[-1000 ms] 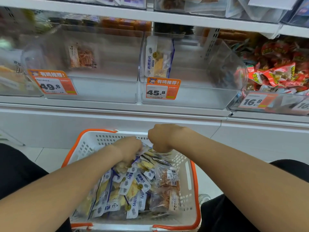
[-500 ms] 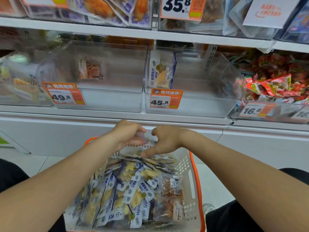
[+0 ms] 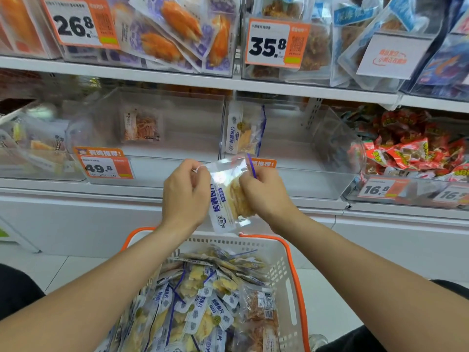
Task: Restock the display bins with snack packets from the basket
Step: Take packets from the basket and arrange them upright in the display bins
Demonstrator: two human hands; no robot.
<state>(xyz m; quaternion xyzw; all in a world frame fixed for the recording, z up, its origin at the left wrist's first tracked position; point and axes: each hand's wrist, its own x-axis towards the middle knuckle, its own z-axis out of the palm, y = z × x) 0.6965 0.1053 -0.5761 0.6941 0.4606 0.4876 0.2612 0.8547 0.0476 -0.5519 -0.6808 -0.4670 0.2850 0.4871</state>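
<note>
A clear snack packet with a white-and-blue label and yellow slices hangs between my hands above the basket. My left hand grips its left edge and my right hand grips its right side. Below, the white basket with an orange rim holds several of the same packets and a few orange-filled ones. Straight ahead stands a clear bin with one matching packet leaning at its back left. The clear bin to its left holds a single orange-strip packet.
Orange price tags read 49.8 and 16.8. A bin of red packets sits at the right. The shelf above carries full bins tagged 26.8 and 35.8. White cabinet fronts run below the shelf; my dark-clothed legs flank the basket.
Both hands rose out of the basket with one packet and now hold it up in front of the bins. The view tilted upward, revealing the upper shelf.
</note>
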